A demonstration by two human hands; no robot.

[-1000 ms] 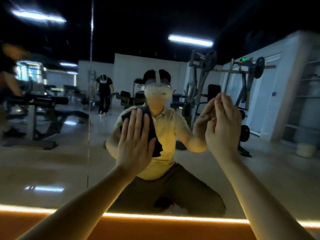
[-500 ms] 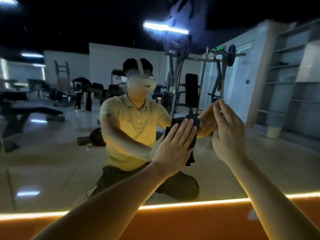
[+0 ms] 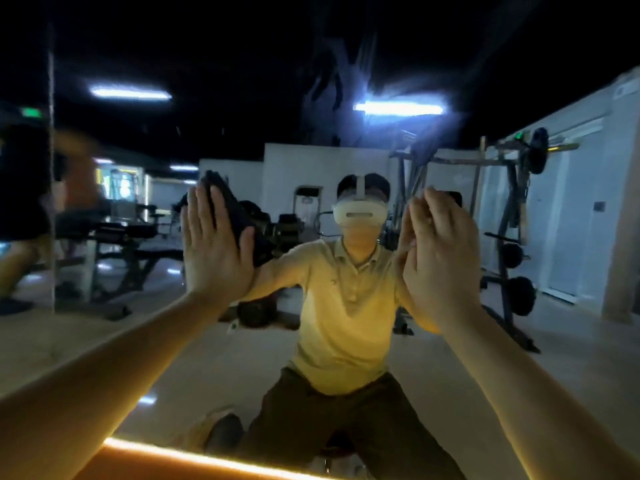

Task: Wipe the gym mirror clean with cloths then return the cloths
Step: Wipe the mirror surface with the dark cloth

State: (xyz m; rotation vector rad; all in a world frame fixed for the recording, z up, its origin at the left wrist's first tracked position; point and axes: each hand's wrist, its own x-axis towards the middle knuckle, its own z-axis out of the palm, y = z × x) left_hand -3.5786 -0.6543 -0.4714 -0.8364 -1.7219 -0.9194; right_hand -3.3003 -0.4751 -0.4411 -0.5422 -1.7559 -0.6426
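The gym mirror (image 3: 104, 341) fills the view in front of me and reflects a kneeling person in a yellow shirt. My left hand (image 3: 214, 251) is flat with straight fingers and presses a dark cloth (image 3: 239, 216) against the glass at the left of the reflection. My right hand (image 3: 440, 258) rests flat against the mirror at the right, its fingers straight and together. A small dark edge (image 3: 455, 199) shows above its fingertips; I cannot tell whether that is a second cloth.
A glowing orange ledge (image 3: 194, 459) runs along the mirror's bottom edge. A vertical seam (image 3: 52, 202) divides the mirror panels at the left. Benches and a weight rack (image 3: 512, 237) appear in the reflection.
My left hand has swept the dark cloth from beside my right hand over to the left and higher on the glass. My right hand stays flat on the mirror.
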